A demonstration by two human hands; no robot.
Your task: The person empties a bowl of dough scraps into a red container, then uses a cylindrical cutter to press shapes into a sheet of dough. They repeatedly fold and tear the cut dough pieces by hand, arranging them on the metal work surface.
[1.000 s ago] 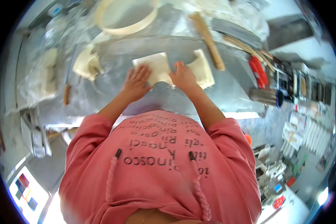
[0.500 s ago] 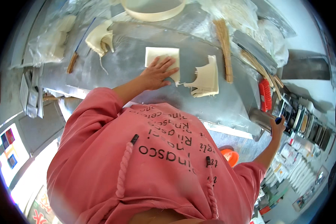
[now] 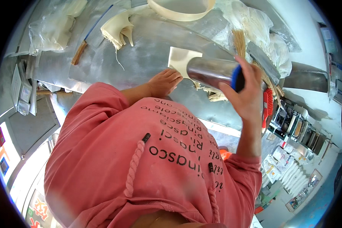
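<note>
While the grip of the right hand [image 3: 247,91] clasps the blue end [image 3: 237,78] of a metal cylinder [image 3: 209,70], whose other end hides part of the pale sheet [image 3: 178,57] on the bench [image 3: 152,41], the left hand [image 3: 164,81] lies by the sheet's near side, though I cannot tell whether its grip pinches anything.
</note>
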